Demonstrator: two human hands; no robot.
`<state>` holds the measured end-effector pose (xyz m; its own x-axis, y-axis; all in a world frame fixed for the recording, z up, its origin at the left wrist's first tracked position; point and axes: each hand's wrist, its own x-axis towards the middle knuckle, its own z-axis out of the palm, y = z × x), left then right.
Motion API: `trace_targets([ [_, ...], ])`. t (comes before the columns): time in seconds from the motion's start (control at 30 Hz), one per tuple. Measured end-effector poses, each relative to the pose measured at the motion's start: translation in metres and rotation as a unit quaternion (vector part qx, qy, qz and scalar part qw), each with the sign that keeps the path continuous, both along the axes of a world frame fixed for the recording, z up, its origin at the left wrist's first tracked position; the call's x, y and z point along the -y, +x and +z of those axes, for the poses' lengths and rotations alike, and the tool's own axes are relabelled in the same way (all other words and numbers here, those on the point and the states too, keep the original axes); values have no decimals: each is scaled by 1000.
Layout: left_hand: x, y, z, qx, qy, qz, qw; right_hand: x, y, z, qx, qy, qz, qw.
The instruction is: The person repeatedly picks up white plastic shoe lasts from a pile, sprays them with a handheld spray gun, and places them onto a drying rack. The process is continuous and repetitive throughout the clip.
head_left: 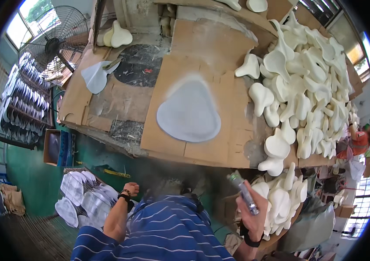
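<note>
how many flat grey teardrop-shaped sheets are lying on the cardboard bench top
2. One large grey sheet lies flat mid-bench; a smaller grey sheet lies at the far left end. More may be hidden under other things.

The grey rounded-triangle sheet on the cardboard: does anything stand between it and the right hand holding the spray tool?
Nothing visible does. The right hand holds the spray tool below the table edge; bare cardboard lies before the grey sheet. The white foam pieces lie to the right.

Surface (202,48): matt brown cardboard sheets, dusty. Grey saddle-shaped piece (189,114) centre frame: matt, sprayed look. White moulded pieces (307,82) at right: smooth foam-like. Shirt (167,235): striped cloth.
</note>
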<state>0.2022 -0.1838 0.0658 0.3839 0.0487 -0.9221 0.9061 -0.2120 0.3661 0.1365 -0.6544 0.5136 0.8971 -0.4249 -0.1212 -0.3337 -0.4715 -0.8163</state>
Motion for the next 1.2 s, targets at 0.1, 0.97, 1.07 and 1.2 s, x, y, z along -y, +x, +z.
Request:
trace_targets([
  [0.1, 6, 5, 10, -14, -26, 21, 999, -1, 6, 5, 30, 8, -18, 999],
  [0.97, 6, 21, 10, -12, -34, -34, 999, -3, -12, 20, 7, 13, -30, 999],
  [1.07, 18, 29, 15, 4, -26, -42, 999, -2, -17, 24, 1, -27, 45, 999],
  [1.2, 11, 31, 9, 12, -28, -27, 999, -2, -21, 18, 31, -13, -15, 999],
])
